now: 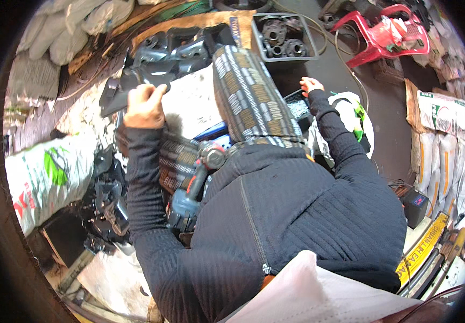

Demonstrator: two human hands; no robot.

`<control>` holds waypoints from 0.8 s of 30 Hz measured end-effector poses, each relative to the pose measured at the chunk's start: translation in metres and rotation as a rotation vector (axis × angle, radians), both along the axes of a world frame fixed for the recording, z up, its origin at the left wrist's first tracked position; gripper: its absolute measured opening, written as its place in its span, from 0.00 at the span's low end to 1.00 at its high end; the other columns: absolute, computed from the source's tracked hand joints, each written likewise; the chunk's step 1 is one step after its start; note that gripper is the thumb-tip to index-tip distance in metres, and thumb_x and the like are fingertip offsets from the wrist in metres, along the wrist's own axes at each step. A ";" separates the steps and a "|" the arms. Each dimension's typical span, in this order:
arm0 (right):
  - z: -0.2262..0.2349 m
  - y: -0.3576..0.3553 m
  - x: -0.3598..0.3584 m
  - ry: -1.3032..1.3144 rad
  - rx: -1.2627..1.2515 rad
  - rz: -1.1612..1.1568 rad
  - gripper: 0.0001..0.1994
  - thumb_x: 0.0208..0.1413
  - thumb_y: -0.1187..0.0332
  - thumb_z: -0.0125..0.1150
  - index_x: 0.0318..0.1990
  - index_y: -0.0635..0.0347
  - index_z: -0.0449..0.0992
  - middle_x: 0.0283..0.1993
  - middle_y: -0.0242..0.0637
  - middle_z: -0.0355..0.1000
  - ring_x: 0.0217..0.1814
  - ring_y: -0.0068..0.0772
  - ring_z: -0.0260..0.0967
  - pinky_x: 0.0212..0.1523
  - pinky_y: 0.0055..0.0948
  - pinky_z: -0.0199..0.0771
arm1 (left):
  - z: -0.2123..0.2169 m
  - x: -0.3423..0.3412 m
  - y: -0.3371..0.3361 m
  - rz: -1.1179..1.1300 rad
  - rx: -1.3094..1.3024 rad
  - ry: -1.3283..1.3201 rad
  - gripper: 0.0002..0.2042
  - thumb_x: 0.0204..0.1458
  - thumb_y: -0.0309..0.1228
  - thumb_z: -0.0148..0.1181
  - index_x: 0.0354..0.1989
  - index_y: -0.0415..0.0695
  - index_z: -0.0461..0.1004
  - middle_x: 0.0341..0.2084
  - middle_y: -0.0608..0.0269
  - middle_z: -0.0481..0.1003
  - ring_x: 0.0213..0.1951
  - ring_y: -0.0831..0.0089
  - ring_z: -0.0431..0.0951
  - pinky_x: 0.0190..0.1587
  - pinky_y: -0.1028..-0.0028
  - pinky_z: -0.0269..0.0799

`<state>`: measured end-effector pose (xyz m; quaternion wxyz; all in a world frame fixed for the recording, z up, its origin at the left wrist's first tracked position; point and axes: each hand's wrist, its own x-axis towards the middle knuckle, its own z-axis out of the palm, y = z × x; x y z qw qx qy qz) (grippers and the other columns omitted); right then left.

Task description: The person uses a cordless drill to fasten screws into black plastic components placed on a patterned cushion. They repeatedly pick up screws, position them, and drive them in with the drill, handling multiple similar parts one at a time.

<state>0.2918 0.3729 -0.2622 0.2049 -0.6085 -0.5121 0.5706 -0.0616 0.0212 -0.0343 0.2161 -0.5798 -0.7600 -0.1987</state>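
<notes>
My left hand [145, 107] is closed on the edge of a dark moulded part [116, 102], at the near left end of a group of shiny black moulded parts [192, 49]. Away to the right, my right hand [311, 85] hangs over the dark floor with its fingers curled; whatever it may hold is too small to make out. A cordless power tool [197, 180] with a blue-grey base and red trim lies by my lap, between my left arm and body. Beyond it a white sheet [192, 102] spreads under the black parts, beside my patterned trouser leg [251, 91].
A grey bin [312, 46] of round dark parts stands ahead. At the far right is a red plastic chair [367, 37]. An open white bag [359, 116] sits below my right hand. White sacks [49, 175] and loose black parts [108, 199] crowd the left.
</notes>
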 end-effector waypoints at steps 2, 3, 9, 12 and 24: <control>-0.002 0.006 -0.005 -0.139 0.306 0.180 0.13 0.50 0.63 0.57 0.43 0.51 0.75 0.38 0.30 0.75 0.39 0.25 0.70 0.33 0.26 0.71 | -0.038 0.001 0.028 0.006 -0.079 -0.032 0.12 0.38 0.24 0.53 0.33 0.53 0.72 0.25 0.68 0.66 0.31 0.67 0.70 0.25 0.70 0.69; -0.002 0.011 -0.013 -0.152 0.494 0.266 0.13 0.50 0.63 0.57 0.43 0.52 0.75 0.38 0.30 0.75 0.39 0.24 0.70 0.36 0.25 0.70 | -0.057 0.007 0.036 0.040 -0.136 -0.014 0.10 0.39 0.25 0.52 0.31 0.53 0.72 0.25 0.68 0.66 0.30 0.67 0.69 0.25 0.70 0.69; 0.007 0.035 -0.112 -0.347 0.808 0.483 0.15 0.47 0.56 0.58 0.39 0.55 0.76 0.35 0.38 0.75 0.38 0.36 0.73 0.41 0.29 0.71 | -0.139 0.066 0.073 0.167 -0.696 -0.385 0.21 0.39 0.35 0.57 0.43 0.45 0.61 0.32 0.53 0.69 0.33 0.55 0.75 0.30 0.61 0.73; -0.002 0.048 -0.157 -0.565 0.615 0.514 0.18 0.44 0.48 0.57 0.39 0.44 0.76 0.38 0.35 0.74 0.45 0.38 0.70 0.46 0.35 0.68 | -0.157 0.075 0.088 0.075 -0.876 -0.509 0.27 0.46 0.44 0.54 0.53 0.43 0.58 0.38 0.48 0.69 0.38 0.53 0.74 0.38 0.60 0.71; 0.039 0.075 -0.152 -0.503 0.762 0.270 0.18 0.42 0.52 0.55 0.37 0.53 0.76 0.36 0.36 0.75 0.39 0.36 0.73 0.40 0.35 0.71 | -0.160 -0.004 0.019 0.485 -0.010 -0.882 0.11 0.46 0.40 0.56 0.31 0.46 0.75 0.25 0.59 0.75 0.30 0.66 0.76 0.34 0.70 0.70</control>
